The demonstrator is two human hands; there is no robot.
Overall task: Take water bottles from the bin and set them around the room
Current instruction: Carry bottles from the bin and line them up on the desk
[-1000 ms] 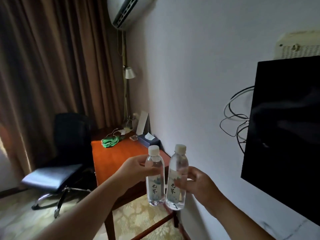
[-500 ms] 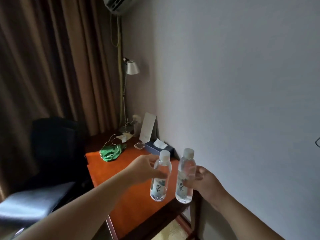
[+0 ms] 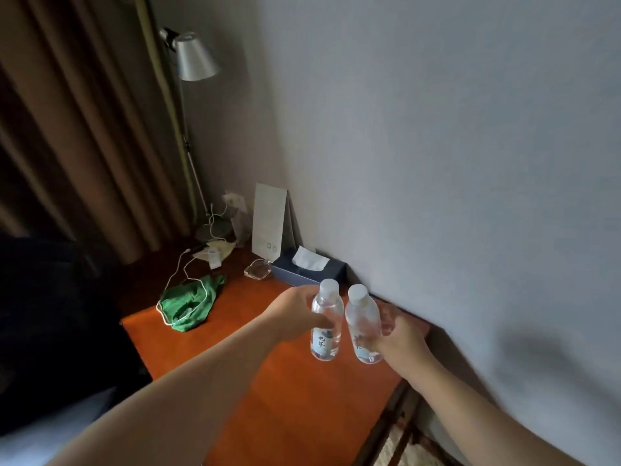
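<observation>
Gripping clear plastic bottles (image 3: 326,322) (white-capped), hands (image 3: 295,316) over glossy desk (image 3: 285,398).

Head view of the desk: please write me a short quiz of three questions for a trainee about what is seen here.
1. True or false: both water bottles already stand on the desk.
2. What does the left hand hold?
A. green cloth
B. a bottle
C. tissue box
3. Which object lies nearest behind the bottles, against the wall?

Key:
1. False; the left bottle and right bottle are held above it, the right one by the right hand.
2. B
3. The tissue box.
</observation>
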